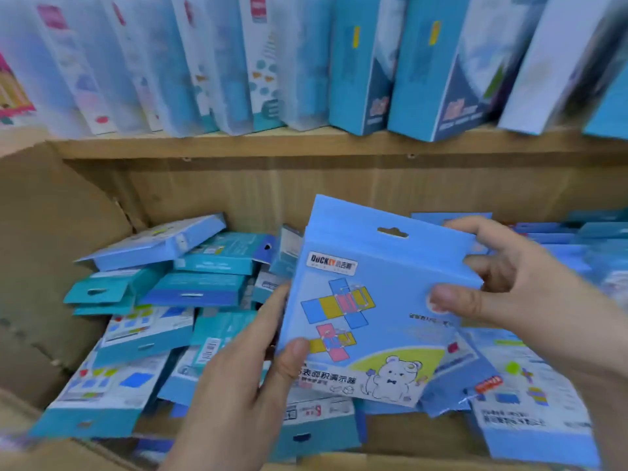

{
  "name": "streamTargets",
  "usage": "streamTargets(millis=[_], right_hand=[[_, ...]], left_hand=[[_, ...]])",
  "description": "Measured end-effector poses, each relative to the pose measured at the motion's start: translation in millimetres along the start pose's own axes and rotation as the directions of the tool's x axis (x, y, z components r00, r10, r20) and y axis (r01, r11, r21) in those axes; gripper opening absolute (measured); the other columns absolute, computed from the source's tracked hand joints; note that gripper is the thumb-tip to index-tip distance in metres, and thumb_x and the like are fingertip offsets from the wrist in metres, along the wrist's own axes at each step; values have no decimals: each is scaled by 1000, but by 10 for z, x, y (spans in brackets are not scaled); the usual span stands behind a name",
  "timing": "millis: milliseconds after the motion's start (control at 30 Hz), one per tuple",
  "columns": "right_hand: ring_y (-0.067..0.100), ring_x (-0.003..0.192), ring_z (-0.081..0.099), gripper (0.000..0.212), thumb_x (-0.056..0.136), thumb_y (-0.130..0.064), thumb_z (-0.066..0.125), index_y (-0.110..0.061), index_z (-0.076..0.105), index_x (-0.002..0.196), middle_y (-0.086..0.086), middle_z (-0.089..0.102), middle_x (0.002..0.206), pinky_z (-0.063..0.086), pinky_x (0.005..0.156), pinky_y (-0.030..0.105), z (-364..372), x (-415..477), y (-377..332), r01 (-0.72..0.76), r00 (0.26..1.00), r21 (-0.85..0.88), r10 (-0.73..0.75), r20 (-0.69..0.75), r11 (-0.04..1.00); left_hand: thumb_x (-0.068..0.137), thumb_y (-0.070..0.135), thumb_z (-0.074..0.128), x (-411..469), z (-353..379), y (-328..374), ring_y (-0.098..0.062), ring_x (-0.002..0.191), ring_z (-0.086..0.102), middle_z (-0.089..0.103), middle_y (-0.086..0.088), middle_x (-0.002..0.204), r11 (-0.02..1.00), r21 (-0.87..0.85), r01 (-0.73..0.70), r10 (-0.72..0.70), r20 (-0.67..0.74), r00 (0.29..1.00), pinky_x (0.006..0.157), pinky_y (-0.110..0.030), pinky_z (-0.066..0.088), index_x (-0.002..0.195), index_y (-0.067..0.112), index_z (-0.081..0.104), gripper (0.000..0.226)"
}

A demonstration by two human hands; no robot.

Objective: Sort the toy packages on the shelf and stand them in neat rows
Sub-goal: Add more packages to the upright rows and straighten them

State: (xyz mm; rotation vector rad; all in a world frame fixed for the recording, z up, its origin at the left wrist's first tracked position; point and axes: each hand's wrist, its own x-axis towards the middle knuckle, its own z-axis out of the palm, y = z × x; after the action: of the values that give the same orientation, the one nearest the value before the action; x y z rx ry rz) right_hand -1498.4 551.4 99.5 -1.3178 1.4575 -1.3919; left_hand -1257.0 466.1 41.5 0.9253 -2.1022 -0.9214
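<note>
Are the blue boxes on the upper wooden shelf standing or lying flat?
Standing: the blue boxes rest on their bottom ends along the shelf.

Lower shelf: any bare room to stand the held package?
Bare strip only at the back, between the jumbled pile and the wooden back panel. Everywhere else is crowded. Both hands hold the package.

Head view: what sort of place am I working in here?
Likely a toy shop stockroom: a wooden shelf with boxed packages standing in a row, and a cardboard carton of loose blue packages.
</note>
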Motion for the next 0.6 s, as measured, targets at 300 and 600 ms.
streamTargets(millis=[300,600], right_hand=[[6,60,68,34,67,-12,77,-36,60,84,-9,74,76,52,52,17,-1330,-530,222,54,901,-216,-141,-410,975],[1,73,69,39,73,-9,78,-34,52,89,-19,72,79,55,59,18,-1750,-104,530,88,884,-324,-223,-410,942]], left_hand=[[87,46,36,455,1090,444,-5,115,49,55,18,124,839,426,-338,258,236,937,92,-29,48,126,35,55,45],[92,52,42,871,1933,464,-20,143,12,16,2,156,505,717,-481,101,504,858,116,-43,13,137,33,37,49]])
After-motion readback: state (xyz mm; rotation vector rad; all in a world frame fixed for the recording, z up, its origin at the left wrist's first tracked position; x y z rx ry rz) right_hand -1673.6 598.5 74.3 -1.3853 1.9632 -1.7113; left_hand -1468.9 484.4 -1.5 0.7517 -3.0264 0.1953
